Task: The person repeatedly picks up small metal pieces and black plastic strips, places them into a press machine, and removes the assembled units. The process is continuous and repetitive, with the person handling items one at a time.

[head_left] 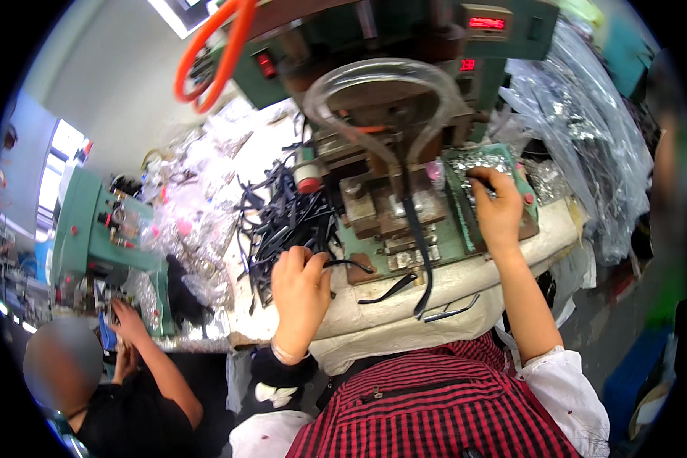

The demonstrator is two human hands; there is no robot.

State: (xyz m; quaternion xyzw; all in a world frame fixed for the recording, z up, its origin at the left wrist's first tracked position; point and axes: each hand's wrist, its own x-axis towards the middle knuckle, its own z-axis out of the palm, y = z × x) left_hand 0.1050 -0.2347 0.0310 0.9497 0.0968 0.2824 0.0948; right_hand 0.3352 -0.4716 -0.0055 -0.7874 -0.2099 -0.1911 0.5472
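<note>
Black glasses arms (286,233) heaped on the desk (466,273). My left hand (299,294) is beside the heap, fingers bent at one loose arm (349,262); can't tell if gripped. Right hand (500,214) curled over silver bits (473,162), grip unclear. Another arm (417,240) runs out from the metal clamp (361,208).

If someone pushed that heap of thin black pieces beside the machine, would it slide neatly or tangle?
The heap of black pieces would probably snag and shift in clumps, since they lie crossed at many angles. Each one is likely light, being slender; some might slide loose where ends jut from the edge.
</note>
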